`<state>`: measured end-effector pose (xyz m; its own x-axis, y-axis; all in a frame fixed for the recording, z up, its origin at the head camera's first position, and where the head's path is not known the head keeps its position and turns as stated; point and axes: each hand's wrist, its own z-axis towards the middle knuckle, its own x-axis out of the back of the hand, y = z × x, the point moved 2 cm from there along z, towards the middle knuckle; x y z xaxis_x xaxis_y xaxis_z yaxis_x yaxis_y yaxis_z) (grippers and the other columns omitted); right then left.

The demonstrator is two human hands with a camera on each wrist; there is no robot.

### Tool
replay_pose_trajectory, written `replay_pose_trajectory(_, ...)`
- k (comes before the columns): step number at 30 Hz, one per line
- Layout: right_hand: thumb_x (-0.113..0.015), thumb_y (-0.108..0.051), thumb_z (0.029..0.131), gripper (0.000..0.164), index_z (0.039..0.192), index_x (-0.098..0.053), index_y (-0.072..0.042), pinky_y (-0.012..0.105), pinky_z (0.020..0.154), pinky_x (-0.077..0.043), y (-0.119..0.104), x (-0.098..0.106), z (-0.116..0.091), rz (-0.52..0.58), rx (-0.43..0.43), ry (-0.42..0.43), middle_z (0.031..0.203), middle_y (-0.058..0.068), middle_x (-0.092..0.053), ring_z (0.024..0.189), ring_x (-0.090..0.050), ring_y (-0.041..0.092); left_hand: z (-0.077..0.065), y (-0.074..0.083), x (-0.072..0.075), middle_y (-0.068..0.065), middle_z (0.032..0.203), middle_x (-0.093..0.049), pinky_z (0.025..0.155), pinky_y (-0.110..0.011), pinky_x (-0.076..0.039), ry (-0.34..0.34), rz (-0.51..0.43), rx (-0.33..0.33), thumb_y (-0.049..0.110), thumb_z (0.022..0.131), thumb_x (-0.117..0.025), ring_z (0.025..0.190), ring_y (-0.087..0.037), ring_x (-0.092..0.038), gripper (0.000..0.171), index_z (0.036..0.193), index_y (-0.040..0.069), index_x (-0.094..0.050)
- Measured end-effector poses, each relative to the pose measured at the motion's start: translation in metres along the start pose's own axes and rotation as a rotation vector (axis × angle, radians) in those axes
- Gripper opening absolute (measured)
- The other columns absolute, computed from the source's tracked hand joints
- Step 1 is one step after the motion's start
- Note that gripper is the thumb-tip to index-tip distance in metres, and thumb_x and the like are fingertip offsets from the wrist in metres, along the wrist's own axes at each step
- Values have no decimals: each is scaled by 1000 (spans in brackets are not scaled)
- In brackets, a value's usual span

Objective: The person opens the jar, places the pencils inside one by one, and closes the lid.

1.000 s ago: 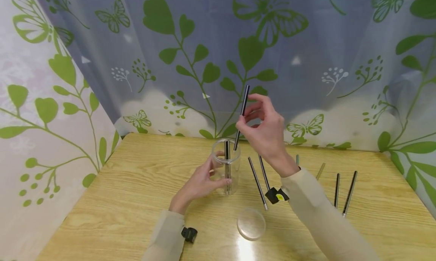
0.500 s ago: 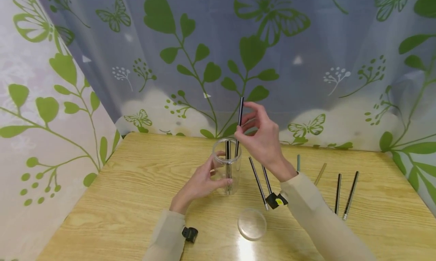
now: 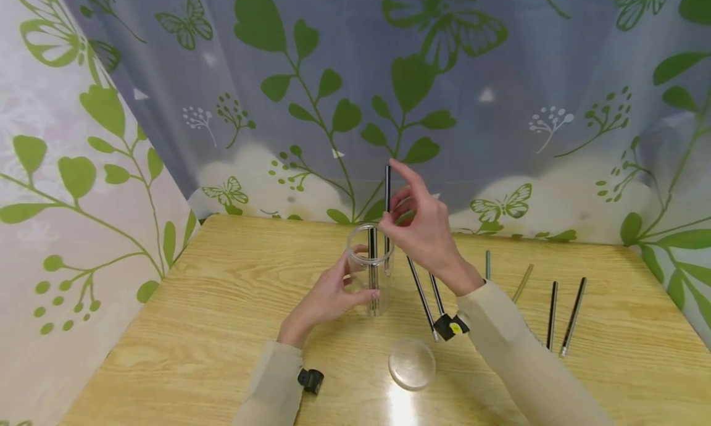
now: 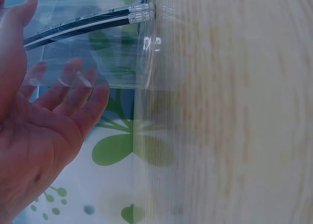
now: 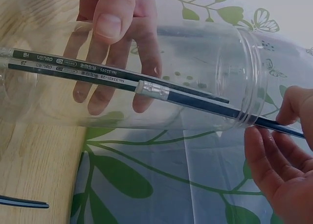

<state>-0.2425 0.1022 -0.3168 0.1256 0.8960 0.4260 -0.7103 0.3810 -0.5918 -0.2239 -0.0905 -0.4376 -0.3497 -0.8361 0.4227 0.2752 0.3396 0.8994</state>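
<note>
My left hand point(image 3: 328, 299) grips a clear plastic jar point(image 3: 370, 260), thumb on the near side and fingers round the far side. Two dark pencils point(image 5: 73, 70) stand inside it, eraser ends at the bottom. Between thumb and fingers, my right hand point(image 3: 423, 231) pinches another dark pencil point(image 3: 387, 188) by its upper part, index fingertip near the top end. This pencil passes through the jar's mouth, its silver-banded eraser end point(image 5: 151, 88) pointing down about midway inside the jar. In the left wrist view, two white eraser ends point(image 4: 141, 12) show near the jar's base.
A round clear lid point(image 3: 411, 365) lies on the wooden table point(image 3: 194, 327) in front of the jar. Dark pencils point(image 3: 423, 299) lie right of the jar. Beyond the right forearm are a teal pencil point(image 3: 487, 265), a tan one point(image 3: 523, 284) and two dark ones point(image 3: 573, 318). A patterned curtain point(image 3: 311, 185) hangs behind.
My right hand has moved down and slightly left, lowering the pencil from the jar's rim to well inside. Its index finger has straightened towards the pencil's top. The left hand keeps its grip.
</note>
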Motion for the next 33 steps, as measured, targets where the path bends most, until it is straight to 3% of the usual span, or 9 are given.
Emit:
replay_pose_trajectory(6, -63, 6, 81, 78, 152, -43, -18, 25, 59, -59, 3, 0, -2, 0, -37, -23, 88, 9, -63, 70, -65, 15, 1, 0, 0, 0, 153, -53, 119, -58, -40, -2, 0, 2, 31, 89, -81, 143, -31, -50, 80, 153, 38, -34)
replay_pose_trajectory(12, -64, 9, 79, 72, 145, -42, -11, 29, 66, -62, 6, -4, -5, 28, -91, -65, 91, 12, -64, 72, -65, 18, 2, 0, 0, -2, 151, -55, 119, -58, -40, 5, -5, 9, 30, 88, -82, 143, -31, -49, 80, 152, 38, -35)
replay_pose_trajectory(16, -66, 9, 79, 60, 135, -49, -7, 31, 72, -63, 6, -5, -8, 47, -112, -71, 93, 13, -67, 77, -67, 20, 2, -1, 0, -3, 150, -56, 119, -58, -40, 8, -2, 14, 29, 88, -82, 143, -32, -49, 80, 153, 36, -35)
replay_pose_trajectory(24, -69, 3, 86, 26, 111, -69, -4, 32, 79, -62, 5, -5, -14, 2, -15, -77, 97, 8, -74, 85, -70, 17, 1, -1, 0, -2, 151, -55, 119, -58, -40, 4, 0, 15, 30, 89, -82, 143, -32, -49, 79, 152, 37, -35)
replay_pose_trajectory(28, -72, 1, 86, 22, 107, -71, -5, 30, 79, -60, 4, -4, -16, -27, 24, -96, 96, 5, -75, 86, -70, 16, 0, 0, 0, -5, 151, -55, 120, -57, -39, -2, -16, 11, 30, 89, -82, 143, -33, -48, 80, 153, 36, -35)
replay_pose_trajectory(33, -73, -3, 87, 16, 102, -74, -7, 36, 83, -54, 5, -4, -19, -78, 35, -128, 93, 4, -76, 89, -68, 21, 0, 0, 0, -5, 150, -55, 120, -58, -38, -7, -27, 13, 29, 89, -81, 144, -34, -47, 80, 153, 37, -35)
